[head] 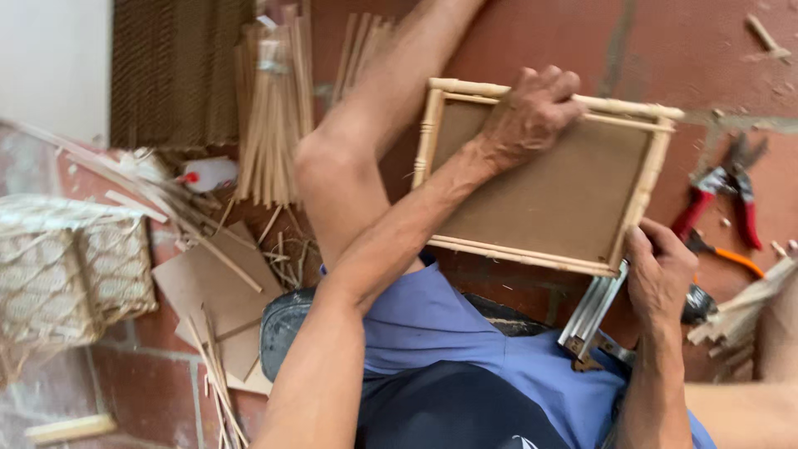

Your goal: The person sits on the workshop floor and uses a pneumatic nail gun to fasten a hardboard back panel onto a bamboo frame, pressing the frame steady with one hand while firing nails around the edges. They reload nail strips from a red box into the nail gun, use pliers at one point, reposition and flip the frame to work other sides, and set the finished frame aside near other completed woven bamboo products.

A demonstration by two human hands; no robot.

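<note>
1. We see a rectangular tray (pixel 559 199) with a brown board panel and a pale bamboo frame, tilted in the upper middle of the view, over the person's bare knee and the red-brown floor (pixel 532 50).
2. The left hand (pixel 532 112) lies over the tray's upper rail, its fingers curled around the bamboo and the palm pressed on the brown panel, so it grips the frame.
3. The right hand (pixel 661 270) is at the tray's lower right corner, thumb against the corner post. It also closes on a silver metal tool (pixel 594 312) that runs down from that corner; we cannot tell exactly what tool it is, as the hand hides its grip.
4. A pair of red-handled pliers (pixel 723 195) lies on the floor just right of the tray, and an orange-handled tool (pixel 731 256) lies below it, near the right hand.
5. A bundle of thin pale bamboo sticks (pixel 270 125) stands at the upper left, well apart from the tray, beside a dark ribbed mat (pixel 170 71).
6. A small white bottle with a red cap (pixel 208 175) lies left of the bundle.
7. A woven pale basket (pixel 71 266) sits at the far left, with flat brown board pieces (pixel 208 287) and loose splints near it.
8. Short cut bamboo pieces (pixel 740 312) are piled at the right edge.
</note>
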